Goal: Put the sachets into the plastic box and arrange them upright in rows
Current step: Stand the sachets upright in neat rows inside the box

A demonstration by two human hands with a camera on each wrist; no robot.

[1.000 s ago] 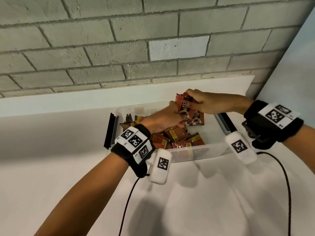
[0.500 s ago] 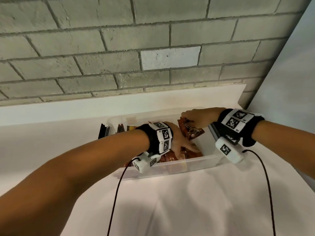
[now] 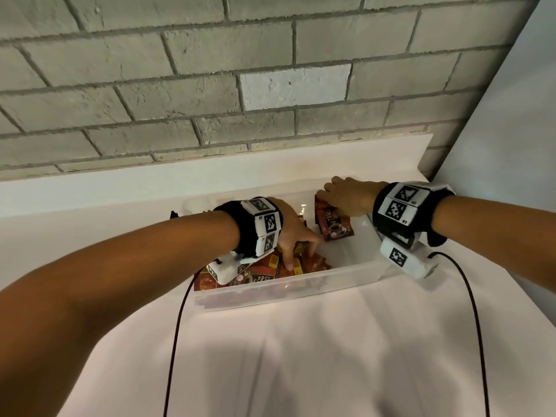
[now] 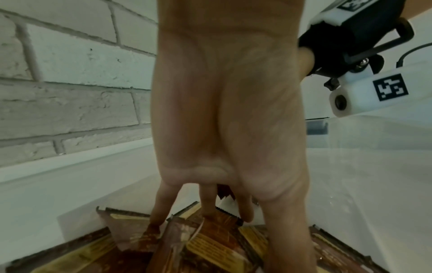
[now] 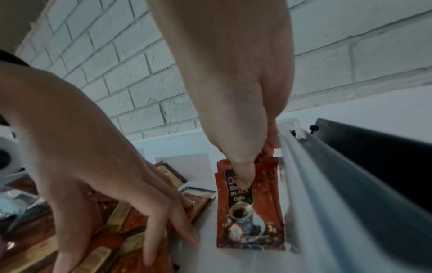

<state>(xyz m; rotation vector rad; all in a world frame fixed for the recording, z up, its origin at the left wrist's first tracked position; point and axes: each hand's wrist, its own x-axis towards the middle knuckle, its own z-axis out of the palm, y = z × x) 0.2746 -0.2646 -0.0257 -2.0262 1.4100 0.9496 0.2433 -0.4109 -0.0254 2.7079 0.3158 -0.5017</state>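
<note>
We see a clear plastic box (image 3: 346,276) on a white cloth (image 3: 301,356), with a loose heap of sachets (image 3: 264,267) at its left end. Our left hand (image 3: 293,233) reaches down into the heap with fingers spread and nearly straight, tips touching the glossy red-brown packets. Our right hand (image 3: 346,197) pinches the top of a few flat sachets (image 5: 251,203), standing them upright against the right wall. A brick wall (image 3: 210,85) stands behind.

Bare box floor (image 3: 355,248) between loose sachet heap (image 3: 270,266) and upright sachets (image 3: 334,225)
</note>
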